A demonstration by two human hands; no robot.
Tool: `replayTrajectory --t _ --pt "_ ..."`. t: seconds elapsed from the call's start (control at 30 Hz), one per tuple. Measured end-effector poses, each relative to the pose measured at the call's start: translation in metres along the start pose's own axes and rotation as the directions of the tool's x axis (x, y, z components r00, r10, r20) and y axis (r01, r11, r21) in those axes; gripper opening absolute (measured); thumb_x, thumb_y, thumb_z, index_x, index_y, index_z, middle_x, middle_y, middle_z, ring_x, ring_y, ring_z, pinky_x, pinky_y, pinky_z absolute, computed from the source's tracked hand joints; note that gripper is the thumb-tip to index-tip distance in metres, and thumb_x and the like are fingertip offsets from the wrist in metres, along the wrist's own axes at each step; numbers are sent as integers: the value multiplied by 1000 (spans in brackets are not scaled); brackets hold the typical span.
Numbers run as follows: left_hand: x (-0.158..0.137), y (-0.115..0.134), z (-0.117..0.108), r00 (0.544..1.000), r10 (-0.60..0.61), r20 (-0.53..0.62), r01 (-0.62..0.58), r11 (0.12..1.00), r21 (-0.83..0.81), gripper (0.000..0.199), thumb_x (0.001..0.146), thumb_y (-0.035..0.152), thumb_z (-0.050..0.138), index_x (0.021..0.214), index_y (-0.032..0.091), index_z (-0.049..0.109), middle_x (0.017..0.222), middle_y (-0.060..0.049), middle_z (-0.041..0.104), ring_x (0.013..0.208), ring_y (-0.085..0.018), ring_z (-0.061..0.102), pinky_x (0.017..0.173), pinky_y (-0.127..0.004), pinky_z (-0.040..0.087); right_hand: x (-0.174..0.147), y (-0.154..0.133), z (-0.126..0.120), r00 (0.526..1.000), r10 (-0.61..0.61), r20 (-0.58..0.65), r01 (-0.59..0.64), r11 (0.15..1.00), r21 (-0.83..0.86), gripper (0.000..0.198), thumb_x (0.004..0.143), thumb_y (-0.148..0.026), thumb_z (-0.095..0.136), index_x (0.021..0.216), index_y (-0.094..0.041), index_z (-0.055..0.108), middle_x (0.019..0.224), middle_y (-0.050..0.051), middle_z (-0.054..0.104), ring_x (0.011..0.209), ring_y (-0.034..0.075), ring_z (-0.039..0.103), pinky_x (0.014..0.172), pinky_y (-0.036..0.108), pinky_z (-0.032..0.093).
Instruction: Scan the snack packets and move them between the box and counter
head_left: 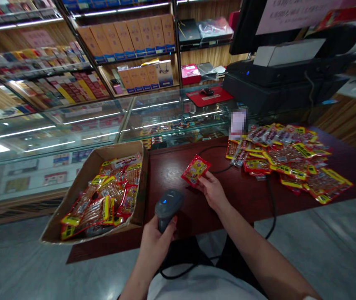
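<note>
My left hand [156,241] is wrapped round the handle of a dark grey barcode scanner [170,202], whose small blue light is lit. Between the thumb and fingers of my right hand [212,189] is a red and yellow snack packet [195,170], held by its lower right corner above the dark wooden table [178,160]. To the left, an open cardboard box [145,166] contains many red and yellow snack packets [109,191]. A loose heap of similar packets [290,152] lies on the table's right side.
Behind the table stands a glass display counter [96,121], with a red mat [210,96] and a black mouse on top. A monitor and black till equipment [259,87] stand at the back right. Black cables [273,208] run across the table and over its front edge.
</note>
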State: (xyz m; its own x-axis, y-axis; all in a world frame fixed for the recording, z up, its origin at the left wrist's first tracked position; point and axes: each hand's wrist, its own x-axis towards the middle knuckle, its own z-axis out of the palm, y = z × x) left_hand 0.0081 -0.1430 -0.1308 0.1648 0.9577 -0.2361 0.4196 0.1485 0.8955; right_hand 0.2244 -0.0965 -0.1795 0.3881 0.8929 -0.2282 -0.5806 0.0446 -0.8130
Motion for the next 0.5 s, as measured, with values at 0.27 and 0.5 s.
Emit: replayTrajectory --t 0.27,0.5 --pt "-15 21 -14 980 192 57 -200 928 313 16 81 32 63 73 18 66 49 3 57 48 -14 50 51 -23 38 1 4 -5 999 -18 -31 16 998 -59 36 69 -33 73 103 -25 67 90 -3 76 82 18 72 77 32 57" --pt "-19 27 -16 978 195 73 -208 931 299 15 80 30 62 71 18 65 51 1 59 51 -16 53 53 -24 40 -2 3 -2 995 -59 81 58 998 12 36 73 -35 73 106 -24 66 100 3 77 96 26 73 91 45 56"
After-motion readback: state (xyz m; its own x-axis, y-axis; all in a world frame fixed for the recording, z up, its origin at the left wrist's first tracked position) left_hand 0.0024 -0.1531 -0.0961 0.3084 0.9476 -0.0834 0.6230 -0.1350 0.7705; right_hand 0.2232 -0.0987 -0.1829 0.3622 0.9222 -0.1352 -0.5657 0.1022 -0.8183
